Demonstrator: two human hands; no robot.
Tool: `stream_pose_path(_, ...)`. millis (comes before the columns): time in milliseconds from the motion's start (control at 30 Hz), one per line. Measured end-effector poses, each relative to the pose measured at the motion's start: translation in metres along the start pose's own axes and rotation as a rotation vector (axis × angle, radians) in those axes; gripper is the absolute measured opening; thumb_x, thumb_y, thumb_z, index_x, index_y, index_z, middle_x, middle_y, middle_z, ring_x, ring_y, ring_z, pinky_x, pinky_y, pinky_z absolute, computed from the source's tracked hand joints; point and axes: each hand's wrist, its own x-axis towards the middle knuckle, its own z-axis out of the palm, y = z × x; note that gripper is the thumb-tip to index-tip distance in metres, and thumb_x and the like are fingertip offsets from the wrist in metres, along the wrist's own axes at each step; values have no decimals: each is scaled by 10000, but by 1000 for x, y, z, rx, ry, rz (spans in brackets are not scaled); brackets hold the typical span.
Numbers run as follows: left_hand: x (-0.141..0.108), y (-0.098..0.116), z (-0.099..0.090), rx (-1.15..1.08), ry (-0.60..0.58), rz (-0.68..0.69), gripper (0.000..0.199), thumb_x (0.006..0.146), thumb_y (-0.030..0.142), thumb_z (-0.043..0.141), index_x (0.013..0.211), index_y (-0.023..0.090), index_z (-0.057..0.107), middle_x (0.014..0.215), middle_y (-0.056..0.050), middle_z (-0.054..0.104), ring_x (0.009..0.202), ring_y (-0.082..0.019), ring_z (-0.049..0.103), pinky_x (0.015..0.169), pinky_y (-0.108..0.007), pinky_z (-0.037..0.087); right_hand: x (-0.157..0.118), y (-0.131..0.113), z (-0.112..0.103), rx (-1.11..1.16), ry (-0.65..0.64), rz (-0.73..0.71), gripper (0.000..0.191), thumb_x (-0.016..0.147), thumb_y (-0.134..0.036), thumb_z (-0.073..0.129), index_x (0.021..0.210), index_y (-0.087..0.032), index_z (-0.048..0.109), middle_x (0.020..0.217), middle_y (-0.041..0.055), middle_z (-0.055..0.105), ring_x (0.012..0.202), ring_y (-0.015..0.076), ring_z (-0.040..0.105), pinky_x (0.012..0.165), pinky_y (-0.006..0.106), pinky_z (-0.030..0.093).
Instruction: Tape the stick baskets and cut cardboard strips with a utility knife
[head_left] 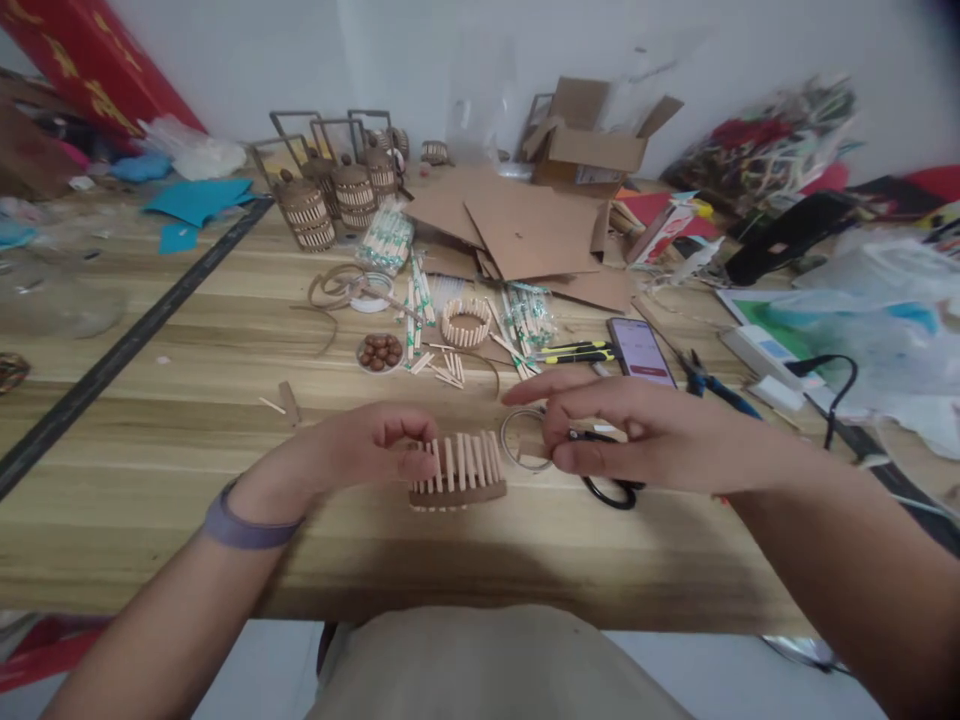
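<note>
My left hand (382, 445) pinches the left end of a ring-shaped piece (469, 470) made of short wooden sticks on a brown band. To the right, my right hand (615, 425) hovers with its index finger stretched out; the thumb and another finger come close together, and whether something small is between them cannot be made out. Beside its fingertips lies a roll of clear tape (523, 440). Black-handled scissors (611, 490) are partly hidden under the right hand. A second stick ring (466, 322) stands farther back.
Behind are a bowl of brown beads (380, 352), loose sticks (450, 368), a yellow cutter (577, 352), a phone (642, 350) and blue-handled pliers (720, 390). Finished lantern-like pieces (352, 195), cardboard sheets (525, 230) and an open box (589, 150) stand at the back.
</note>
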Motion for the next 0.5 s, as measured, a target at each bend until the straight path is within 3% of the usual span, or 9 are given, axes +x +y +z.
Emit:
stream_pose_path(100, 7, -1, 8, -148, -100, 34, 323, 721, 468, 837, 768, 190, 681, 712, 17, 655, 663, -137, 585, 645, -231, 459, 7, 4, 1, 157, -148, 40, 140, 889, -285, 647, 772, -228, 698, 1237, 50, 724, 1045, 204, 694, 824, 324, 532)
stream_pose_path(200, 13, -6, 14, -246, -161, 75, 444, 683, 597, 847, 715, 192, 665, 700, 0, 638, 674, -154, 584, 663, -259, 475, 8, 9, 12, 323, -239, 71, 103, 869, -282, 656, 795, -227, 700, 1038, 30, 748, 932, 175, 676, 799, 309, 517)
stream_pose_path(333, 16, -18, 15, -316, -236, 85, 495, 673, 654, 834, 661, 198, 642, 745, -34, 649, 732, -193, 609, 729, -316, 511, 5, 15, 28, 492, -243, 133, 127, 852, -334, 677, 795, -222, 691, 807, -9, 659, 743, 137, 585, 680, 272, 461)
stream_pose_path(500, 16, -13, 15, -274, -122, 82, 533, 660, 711, 814, 719, 194, 701, 688, -9, 645, 655, -158, 579, 658, -269, 474, 6, 11, 35, 684, -190, 219, 202, 814, -381, 724, 736, -214, 640, 717, -31, 581, 643, 113, 498, 598, 249, 408)
